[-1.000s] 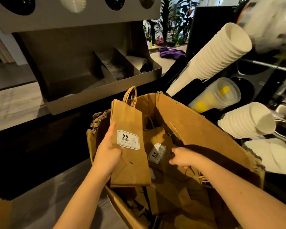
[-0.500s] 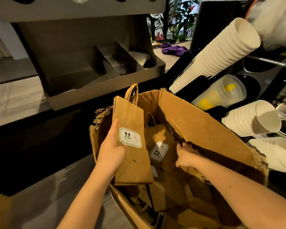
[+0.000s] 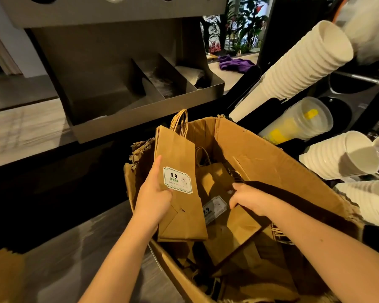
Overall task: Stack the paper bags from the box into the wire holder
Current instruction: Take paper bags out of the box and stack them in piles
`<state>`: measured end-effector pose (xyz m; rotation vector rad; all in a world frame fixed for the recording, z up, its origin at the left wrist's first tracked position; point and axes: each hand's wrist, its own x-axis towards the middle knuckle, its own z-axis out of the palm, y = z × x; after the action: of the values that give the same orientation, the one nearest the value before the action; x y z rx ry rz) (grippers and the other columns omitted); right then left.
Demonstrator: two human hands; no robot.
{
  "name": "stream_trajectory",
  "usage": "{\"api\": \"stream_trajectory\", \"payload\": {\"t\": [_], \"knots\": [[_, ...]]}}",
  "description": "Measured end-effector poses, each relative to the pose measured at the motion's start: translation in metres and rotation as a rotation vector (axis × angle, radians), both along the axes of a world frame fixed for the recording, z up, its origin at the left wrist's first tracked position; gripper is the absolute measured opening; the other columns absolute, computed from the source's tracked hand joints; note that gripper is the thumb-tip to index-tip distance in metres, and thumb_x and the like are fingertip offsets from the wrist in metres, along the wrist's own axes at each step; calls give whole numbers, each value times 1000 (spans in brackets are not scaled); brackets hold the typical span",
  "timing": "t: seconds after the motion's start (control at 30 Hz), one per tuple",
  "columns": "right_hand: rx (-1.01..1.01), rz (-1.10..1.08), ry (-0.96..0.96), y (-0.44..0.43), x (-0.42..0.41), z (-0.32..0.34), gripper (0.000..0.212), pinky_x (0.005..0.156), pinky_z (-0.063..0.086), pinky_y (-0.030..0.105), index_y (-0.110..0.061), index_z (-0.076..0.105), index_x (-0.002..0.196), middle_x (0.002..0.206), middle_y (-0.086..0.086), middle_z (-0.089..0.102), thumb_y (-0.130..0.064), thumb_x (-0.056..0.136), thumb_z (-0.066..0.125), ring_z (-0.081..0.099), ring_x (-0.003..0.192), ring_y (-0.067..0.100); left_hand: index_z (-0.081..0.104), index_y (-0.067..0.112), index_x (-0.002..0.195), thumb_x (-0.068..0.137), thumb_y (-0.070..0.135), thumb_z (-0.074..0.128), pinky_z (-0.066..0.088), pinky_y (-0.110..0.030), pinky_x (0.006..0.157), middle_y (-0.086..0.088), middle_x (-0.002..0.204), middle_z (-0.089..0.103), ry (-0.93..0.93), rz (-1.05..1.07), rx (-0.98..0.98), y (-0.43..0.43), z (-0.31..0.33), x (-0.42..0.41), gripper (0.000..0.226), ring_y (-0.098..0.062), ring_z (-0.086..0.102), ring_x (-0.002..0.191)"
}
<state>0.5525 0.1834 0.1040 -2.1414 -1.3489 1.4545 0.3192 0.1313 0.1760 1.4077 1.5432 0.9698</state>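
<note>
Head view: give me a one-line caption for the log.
Bag restock: left hand holds a stack of paper bags over the cardboard box while the right hand grips another bag inside it.

Head camera looks steeply down, close over the box (image 3: 271,162).

Dim counter (image 3: 20,136) — steel divided tray (image 3: 140,125) ahead, white cup stacks (image 3: 304,62) right, plants (image 3: 239,25) behind
</note>
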Motion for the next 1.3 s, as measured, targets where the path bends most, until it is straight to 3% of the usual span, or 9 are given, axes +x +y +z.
{"api": "stream_trajectory", "payload": {"t": [0.1,0.27,0.4,0.6,0.8,0.93,1.1,1.2,1.3], "knots": [[-29,37,-103,4,2,-5,67,63,49,25,-13,24,148,137,13,38,1,89,52,51,86,20,13,40,149,91,-1,53,47,-43,100,8,148,37,7,3,6,0,1,0,82,-16,40,132],[240,-200,-229,7,19,1,34,74,38,28,-5,47,129,117,13,52,-8,96,38,49,96,25,12,38,150,91,2,54,48,-41,97,5,147,40,30,24,5,-2,2,1,81,-18,46,127],[357,-424,6,8,27,12,20,65,38,25,-8,52,113,120,17,57,-6,94,46,52,93,23,11,35,150,90,2,54,52,-45,84,3,142,45,88,39,16,-4,3,1,80,-26,59,109],[155,-380,46,13,22,11,39,102,39,38,-3,48,131,130,16,53,-6,93,52,48,120,30,12,37,150,91,1,53,50,-49,89,2,144,43,57,35,-8,-2,1,0,80,-32,57,115],[36,-390,342,9,7,0,40,108,35,44,-6,50,131,130,13,57,1,91,50,50,119,26,14,38,149,90,1,55,38,-38,107,9,149,35,-19,0,3,0,-2,-1,81,-13,34,136],[38,-327,469,3,-6,6,57,112,28,39,-13,30,145,142,10,43,7,93,44,39,130,24,15,38,149,89,-1,54,32,-37,111,12,151,31,-52,-24,17,0,-2,-3,81,-11,29,138],[54,-95,488,-16,-26,27,43,63,42,27,-16,33,139,100,6,55,-1,98,37,50,74,15,17,40,148,96,16,50,29,-29,109,13,151,30,-99,-68,41,-1,-1,-1,65,-8,29,137],[105,-37,474,-19,-35,32,51,71,42,29,-20,24,145,111,7,54,-10,99,42,55,92,20,16,43,147,85,51,57,38,-46,108,13,148,37,-70,-106,55,-1,0,0,75,-13,38,134],[188,44,412,-19,-38,34,40,57,32,22,-31,36,135,105,2,56,-27,97,49,38,66,10,18,44,146,84,30,68,41,-44,105,21,136,48,-46,-140,72,-1,-1,-2,81,-5,45,127]]}}
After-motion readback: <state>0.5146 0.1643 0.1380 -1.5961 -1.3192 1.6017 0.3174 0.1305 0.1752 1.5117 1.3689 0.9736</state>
